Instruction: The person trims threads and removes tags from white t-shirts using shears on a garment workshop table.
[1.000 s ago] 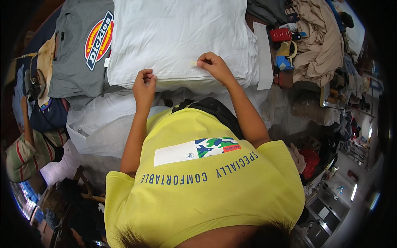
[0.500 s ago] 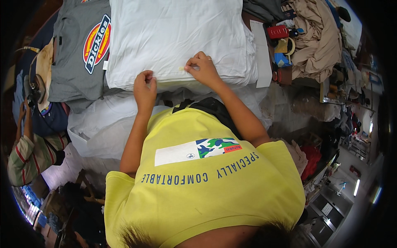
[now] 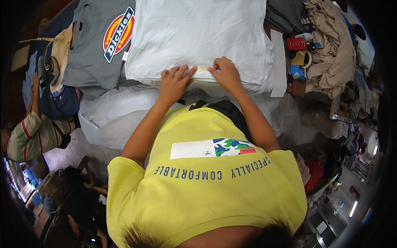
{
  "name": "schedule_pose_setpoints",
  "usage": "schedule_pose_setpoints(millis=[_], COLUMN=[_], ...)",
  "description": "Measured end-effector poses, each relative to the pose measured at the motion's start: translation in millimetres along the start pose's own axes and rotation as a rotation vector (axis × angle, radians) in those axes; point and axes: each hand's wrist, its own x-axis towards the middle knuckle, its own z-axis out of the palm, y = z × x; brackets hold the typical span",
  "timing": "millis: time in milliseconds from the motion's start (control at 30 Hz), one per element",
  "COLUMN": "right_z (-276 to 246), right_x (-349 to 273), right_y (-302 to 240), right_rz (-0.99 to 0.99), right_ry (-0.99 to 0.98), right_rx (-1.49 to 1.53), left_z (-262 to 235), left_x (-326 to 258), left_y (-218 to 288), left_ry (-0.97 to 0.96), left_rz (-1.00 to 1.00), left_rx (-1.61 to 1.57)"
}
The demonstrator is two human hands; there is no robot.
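A stack of folded white garments (image 3: 198, 37) lies before me, its near edge close to my body. On that edge, between my hands, is a short strip of pale yellow tape (image 3: 202, 69). My left hand (image 3: 175, 82) rests on the white cloth with its fingers apart, the index fingertip close to the tape's left end. My right hand (image 3: 227, 75) is bent over the other end, with thumb and index finger at the tape. How firmly they grip it is partly hidden.
Grey T-shirts (image 3: 89, 45) with a printed logo lie at the left. On the right are a white strip (image 3: 279, 62), a red box (image 3: 296, 44), a tape roll (image 3: 307, 60) and heaped beige cloth (image 3: 331, 49). Another person (image 3: 39, 134) stands near an iron (image 3: 51, 70) at far left.
My left hand has moved in toward the tape and its fingers have spread onto the cloth. My right hand has come down lower over the tape. The whole view has shifted.
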Motion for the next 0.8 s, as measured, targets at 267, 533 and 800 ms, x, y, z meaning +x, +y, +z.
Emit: schedule_pose_setpoints(millis=[267,533,800], right_z=[-37,-24,-15], right_x=[-41,-19,-10], right_y=[48,41,35], right_rz=[-0.259,0.063,0.132], right_ry=[0.12,0.25,0.309], right_rx=[0.1,0.089,-0.107], left_z=[-17,-19,-17], left_x=[-8,32,47], left_y=[-49,-62,-56], left_ry=[0.057,-0.069,-0.154], left_rz=[0.103,-0.179,-0.371], left_rx=[-0.21,-0.427,-0.405])
